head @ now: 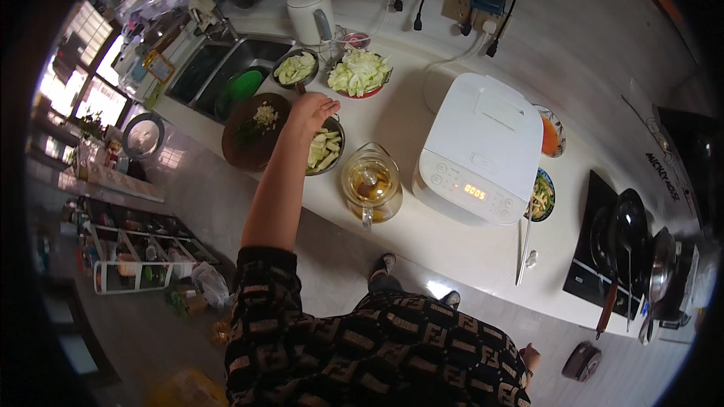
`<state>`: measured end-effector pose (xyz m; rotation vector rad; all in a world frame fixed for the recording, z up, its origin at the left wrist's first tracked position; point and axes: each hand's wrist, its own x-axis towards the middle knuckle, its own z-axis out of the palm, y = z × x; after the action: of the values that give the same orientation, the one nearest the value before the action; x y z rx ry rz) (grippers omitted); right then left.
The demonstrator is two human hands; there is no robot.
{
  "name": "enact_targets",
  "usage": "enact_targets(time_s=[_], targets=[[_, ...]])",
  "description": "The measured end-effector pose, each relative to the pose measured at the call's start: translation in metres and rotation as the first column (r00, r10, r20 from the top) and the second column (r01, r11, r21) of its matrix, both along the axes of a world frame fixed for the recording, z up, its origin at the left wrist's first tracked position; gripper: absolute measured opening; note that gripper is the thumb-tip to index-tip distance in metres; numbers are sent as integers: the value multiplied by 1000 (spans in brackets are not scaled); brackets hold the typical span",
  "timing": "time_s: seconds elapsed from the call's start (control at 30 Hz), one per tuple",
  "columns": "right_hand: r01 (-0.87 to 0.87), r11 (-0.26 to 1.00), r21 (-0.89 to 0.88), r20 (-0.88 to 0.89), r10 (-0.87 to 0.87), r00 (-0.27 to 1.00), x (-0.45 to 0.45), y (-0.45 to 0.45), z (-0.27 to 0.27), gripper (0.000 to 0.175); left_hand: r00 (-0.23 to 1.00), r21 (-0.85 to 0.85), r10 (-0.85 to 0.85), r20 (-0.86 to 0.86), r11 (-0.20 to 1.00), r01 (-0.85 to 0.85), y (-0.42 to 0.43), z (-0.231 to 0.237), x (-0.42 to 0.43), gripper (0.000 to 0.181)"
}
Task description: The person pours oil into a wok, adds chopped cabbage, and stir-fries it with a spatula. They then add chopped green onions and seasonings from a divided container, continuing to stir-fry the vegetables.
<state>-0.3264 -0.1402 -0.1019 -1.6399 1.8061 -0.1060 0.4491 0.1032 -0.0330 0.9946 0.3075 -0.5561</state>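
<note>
My left hand (317,112) reaches over the counter, fingers extended to the right, gripping nothing that I can see. Below it is a metal bowl of cut pale-green vegetable pieces (324,151), partly hidden by my hand and forearm. A brown handle (301,88) juts out just beyond the hand; the rest of it is hidden. To the left lies a round brown cutting board (237,144) bearing chopped garlic (266,116) and chopped greens (247,131). My right hand (530,357) hangs low at my side, beside a small red patch; its grip is unclear.
A glass teapot (370,183) stands near the counter's front edge, left of a white rice cooker (481,141) with a lit display. Chopped cabbage (360,72), a white kettle (310,14) and the sink (249,56) lie farther back. A wok (629,217) sits on the hob at right.
</note>
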Motion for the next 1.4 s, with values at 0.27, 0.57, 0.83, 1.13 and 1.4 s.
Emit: enact_targets(time_s=[0.27, 0.57, 0.83, 1.13, 1.4], targets=[[8, 999, 38, -78, -5, 997, 40, 70, 34, 46, 997, 561, -59, 43, 828, 25, -55, -21, 93, 43], [39, 999, -7, -88, -39, 995, 52, 87, 33, 42, 960, 804, -228, 164, 594, 3, -61, -71, 144, 17], [4, 994, 107, -210, 18, 978, 46, 64, 19, 39, 922, 780, -386, 4, 578, 239, -67, -83, 137, 17], [-90, 994, 56, -230, 101, 968, 67, 79, 30, 40, 853, 552, -499, -153, 673, 492, -76, -78, 126, 25], [-233, 972, 2, -246, 227, 942, -12, 81, -41, 42, 905, 290, -393, -164, 858, 424, -75, -80, 102, 31]])
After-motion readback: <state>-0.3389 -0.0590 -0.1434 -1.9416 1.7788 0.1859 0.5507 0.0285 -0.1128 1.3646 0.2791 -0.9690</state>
